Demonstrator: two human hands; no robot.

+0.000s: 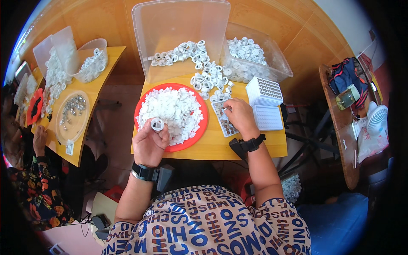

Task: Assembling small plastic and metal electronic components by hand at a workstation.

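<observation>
My left hand [149, 145] is closed around a small round white plastic part [157, 124], held upright with a dark opening facing up. It hangs over the near left edge of a red round tray [205, 123] heaped with small white plastic pieces [172, 110]. My right hand [241, 114] reaches into a narrow white tray [216, 111] holding several small brownish round parts [229, 127]. Its fingertips are pinched together, and what they hold, if anything, is too small to make out. Beyond both hands lie loose white ring-shaped parts [208, 76].
A stack of white trays [264, 91] stands right of my right hand, with another white tray [267, 118] before it. Behind are a clear bin [272, 63] of white parts and an upright clear panel [178, 25]. At left, another person's hand [40, 138] rests by a second table.
</observation>
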